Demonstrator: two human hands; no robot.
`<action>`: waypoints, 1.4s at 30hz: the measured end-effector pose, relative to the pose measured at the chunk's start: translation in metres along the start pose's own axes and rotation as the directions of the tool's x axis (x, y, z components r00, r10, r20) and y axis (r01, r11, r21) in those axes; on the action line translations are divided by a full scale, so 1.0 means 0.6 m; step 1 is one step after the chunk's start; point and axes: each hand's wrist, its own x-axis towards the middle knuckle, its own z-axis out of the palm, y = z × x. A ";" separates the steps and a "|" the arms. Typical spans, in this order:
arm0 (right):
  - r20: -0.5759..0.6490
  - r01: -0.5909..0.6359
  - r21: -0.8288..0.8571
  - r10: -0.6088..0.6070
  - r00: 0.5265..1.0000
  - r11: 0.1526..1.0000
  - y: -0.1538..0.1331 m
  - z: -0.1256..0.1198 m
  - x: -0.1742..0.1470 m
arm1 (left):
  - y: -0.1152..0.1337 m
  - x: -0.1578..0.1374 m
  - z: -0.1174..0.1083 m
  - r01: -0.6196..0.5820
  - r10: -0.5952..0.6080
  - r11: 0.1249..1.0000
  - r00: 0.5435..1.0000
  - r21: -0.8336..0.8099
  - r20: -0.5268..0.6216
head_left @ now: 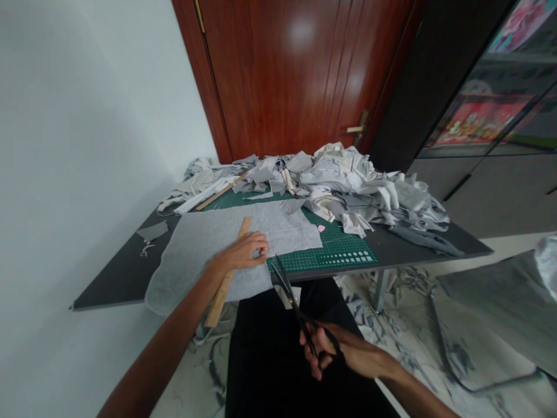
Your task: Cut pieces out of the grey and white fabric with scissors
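Observation:
A sheet of pale grey fabric [195,238] lies over the cutting mat, part of it hanging past the table's front edge. My left hand [246,251] is closed at a cut edge of this fabric, fingers curled in a pinch. Under my left forearm a wooden ruler [220,295] lies slanted across the fabric, its lower end jutting off the table. My right hand [319,348] grips black scissors [288,287] by the handles, above my lap. Their blades are parted, and the tips point at the fabric edge just right of my left hand.
The green cutting mat [348,247] covers the table's middle. Heaped fabric scraps [343,174] line the back, beside a second wooden strip [221,193]. A pink piece [321,228] lies on the mat. On the right stands a chair [491,313]; scraps litter the floor.

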 end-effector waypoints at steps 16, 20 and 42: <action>-0.167 -0.110 0.200 0.144 0.975 0.974 -0.019 0.010 0.080 | 0.012 0.004 -0.008 0.010 -0.010 0.999 1.000 -0.041 -0.006; -0.179 -0.107 0.201 0.144 0.973 0.974 -0.024 0.005 0.097 | 0.052 -0.012 -0.001 0.180 -0.177 0.982 0.983 0.061 -0.043; -0.260 -0.094 0.211 0.148 0.954 0.973 -0.031 0.008 0.110 | 0.155 0.008 0.111 0.633 -0.509 0.774 0.615 -0.007 -0.602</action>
